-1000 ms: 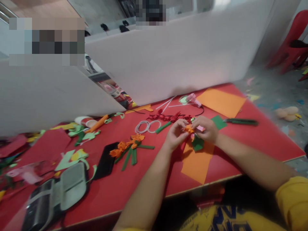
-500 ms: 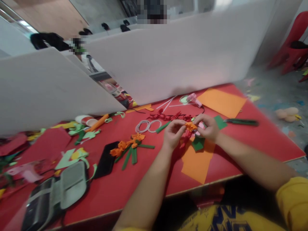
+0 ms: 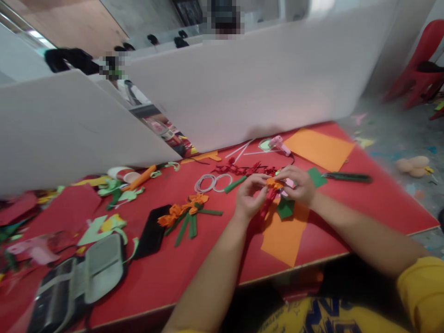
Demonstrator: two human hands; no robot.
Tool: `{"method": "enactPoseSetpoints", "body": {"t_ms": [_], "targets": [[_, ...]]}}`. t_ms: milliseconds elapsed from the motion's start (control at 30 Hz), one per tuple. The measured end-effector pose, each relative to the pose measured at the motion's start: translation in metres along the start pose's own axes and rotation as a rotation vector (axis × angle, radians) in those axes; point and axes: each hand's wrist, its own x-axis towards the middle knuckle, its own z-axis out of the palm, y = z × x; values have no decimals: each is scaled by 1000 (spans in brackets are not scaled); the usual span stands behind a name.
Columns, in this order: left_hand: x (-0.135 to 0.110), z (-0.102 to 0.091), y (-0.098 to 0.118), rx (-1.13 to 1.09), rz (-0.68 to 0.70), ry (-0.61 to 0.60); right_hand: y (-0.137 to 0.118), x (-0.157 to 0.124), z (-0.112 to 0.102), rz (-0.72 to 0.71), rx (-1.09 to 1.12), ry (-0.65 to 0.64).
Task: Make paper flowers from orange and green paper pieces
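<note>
Between my two hands is a small orange paper flower (image 3: 274,183), pinched from both sides above the table. My left hand (image 3: 250,196) has its thumb and fingertips closed on the flower's left edge. My right hand (image 3: 297,185) grips the other side, its fingers curled over the top. Just below the hands lie a dark green paper piece (image 3: 286,208) and an orange paper sheet (image 3: 282,240). Something red and pink shows under the fingers, partly hidden. To the left, finished-looking orange flowers (image 3: 173,214) with green strips rest beside a black phone (image 3: 152,231).
Behind the hands are red paper flowers (image 3: 239,167), white rings (image 3: 205,183) and a pink glue gun (image 3: 279,144). A utility knife (image 3: 348,177) lies at right, near an orange sheet (image 3: 321,149). Paper scraps and an open case (image 3: 106,268) occupy the left. A white partition (image 3: 249,88) stands behind.
Both hands stay in nearly the same place, with the fingers shifting slightly on the orange flower. The right fingers now lie a little flatter over its top.
</note>
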Motion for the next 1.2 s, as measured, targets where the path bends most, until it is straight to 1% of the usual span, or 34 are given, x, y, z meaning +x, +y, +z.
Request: {"method": "enactPoseSetpoints", "body": {"t_ms": [67, 133, 300, 400, 467, 567, 633, 833, 933, 1033, 1100, 1200], "targets": [[-1, 2, 2, 3, 7, -47, 2, 0, 2, 0, 2, -7], [-1, 3, 4, 34, -3, -75, 4, 1, 3, 34, 6, -12], [4, 5, 4, 96, -87, 2, 6, 3, 1, 147, 58, -54], [6, 4, 4, 140, -60, 9, 3, 3, -2, 160, 133, -118], [6, 3, 5, 181, -23, 3, -1, 3, -2, 159, 150, -137], [6, 3, 6, 248, 48, -19, -3, 2, -1, 141, 93, -127], [5, 2, 5, 266, 64, -31, -2, 2, 1, 131, 68, -122], [6, 1, -1, 240, 2, -7, 4, 3, 1, 109, 83, -101], [7, 4, -4, 155, -24, 29, 6, 4, -1, 78, 69, -84], [8, 6, -5, 61, -85, 42, 7, 4, -3, 72, 61, -66], [9, 5, -6, 48, -118, 31, 8, 4, -4, 112, 86, -50], [10, 1, -10, 78, -116, 11, 8, 5, -3, 273, 186, -16]]}}
